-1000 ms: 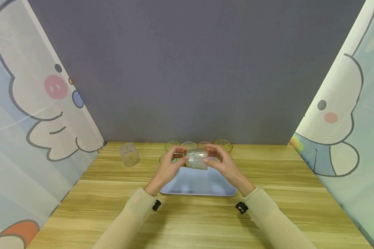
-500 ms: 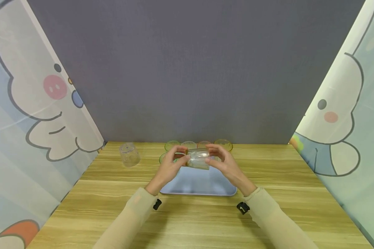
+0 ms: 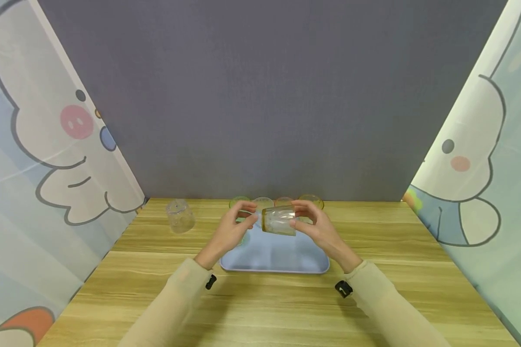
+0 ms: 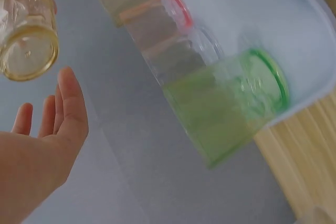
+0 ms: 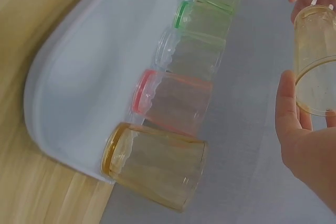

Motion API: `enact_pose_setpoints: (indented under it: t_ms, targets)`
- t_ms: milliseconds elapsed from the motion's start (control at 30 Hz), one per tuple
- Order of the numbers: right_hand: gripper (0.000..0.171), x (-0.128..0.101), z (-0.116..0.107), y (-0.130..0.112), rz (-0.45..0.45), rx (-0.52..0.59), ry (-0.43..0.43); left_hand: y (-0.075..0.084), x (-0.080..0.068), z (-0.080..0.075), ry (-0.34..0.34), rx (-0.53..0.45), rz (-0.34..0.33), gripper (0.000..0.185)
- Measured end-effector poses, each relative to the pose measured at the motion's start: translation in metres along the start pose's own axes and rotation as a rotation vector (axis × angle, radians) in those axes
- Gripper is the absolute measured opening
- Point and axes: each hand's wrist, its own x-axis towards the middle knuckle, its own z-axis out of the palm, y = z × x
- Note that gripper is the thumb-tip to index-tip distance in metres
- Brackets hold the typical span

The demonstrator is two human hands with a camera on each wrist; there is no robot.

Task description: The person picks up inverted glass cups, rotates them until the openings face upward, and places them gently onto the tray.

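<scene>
A yellow-tinted clear tumbler (image 3: 279,220) lies sideways in the air over the light blue tray (image 3: 273,264). My right hand (image 3: 319,229) holds it near the rim, between thumb and fingers, with the thick base facing left. Beside that base is my left hand (image 3: 231,230), fingers loosely bent and apart from the tumbler; the left wrist view shows a gap between the fingertips and the base. On the tray stand another amber tumbler (image 5: 157,163), a pink one (image 5: 173,100), a clear one (image 5: 191,56) and green ones (image 5: 205,22) in a row.
A clear tumbler (image 3: 181,217) stands upside down on the wooden table (image 3: 126,274), left of the tray. Behind the table rises a grey wall panel (image 3: 260,106). Curtains with cartoon animals (image 3: 47,144) hang at both sides.
My left hand has let go of the tumbler's base and moved slightly left. My right hand has shifted a little to the right with the tumbler.
</scene>
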Motion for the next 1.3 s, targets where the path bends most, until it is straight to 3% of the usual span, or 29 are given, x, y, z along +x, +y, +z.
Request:
enact_pose_setpoints:
  t_ms: [233,700,1033,1300]
  targets:
    - [0.053,0.000,-0.004,-0.003,0.004,-0.071,0.008,0.002,0.003,-0.014,0.058,0.184,0.066,0.029]
    - [0.053,0.003,-0.012,-0.008,0.028,-0.127,-0.013,0.007,0.010,-0.039,0.106,0.390,0.159,0.032]
    - [0.055,0.004,-0.016,-0.011,0.037,-0.186,-0.038,0.004,0.015,-0.056,0.111,0.560,0.153,0.035]
    - [0.057,0.000,-0.014,-0.009,0.030,-0.292,-0.064,0.004,0.017,-0.068,0.102,0.684,0.195,0.035]
